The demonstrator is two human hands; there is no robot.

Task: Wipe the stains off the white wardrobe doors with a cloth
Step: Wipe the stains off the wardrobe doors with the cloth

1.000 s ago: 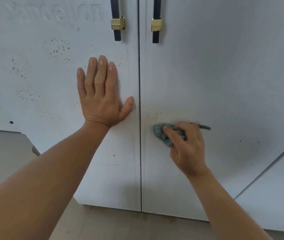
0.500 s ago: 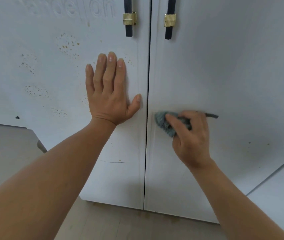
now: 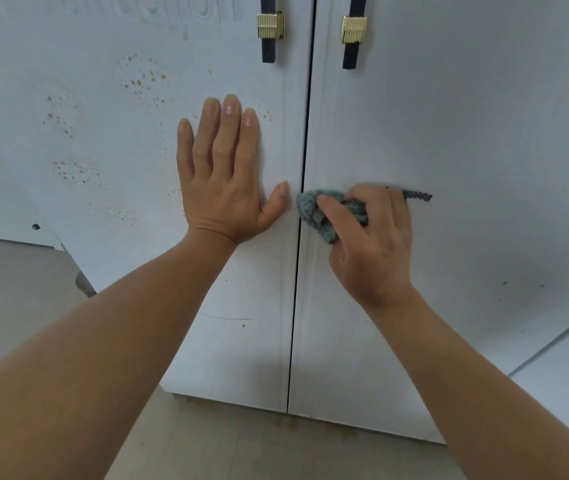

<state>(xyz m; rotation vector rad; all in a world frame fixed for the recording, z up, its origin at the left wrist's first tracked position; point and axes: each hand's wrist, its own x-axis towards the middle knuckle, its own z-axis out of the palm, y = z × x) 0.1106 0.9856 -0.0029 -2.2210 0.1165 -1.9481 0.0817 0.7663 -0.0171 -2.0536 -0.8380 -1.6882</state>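
Cloth slid left to door seam, R hand fingers clenched on it; L hand flat, fingers released, on stained left door.

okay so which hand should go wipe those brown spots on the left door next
The right hand: it already grips the cloth at the seam beside the left door. The left hand lies flat and empty on that door, beside the spots.

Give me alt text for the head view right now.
The right hand presses a bunched grey cloth against the right wardrobe door beside the centre seam. The left hand lies flat on the left wardrobe door, which carries brown speckled stains.
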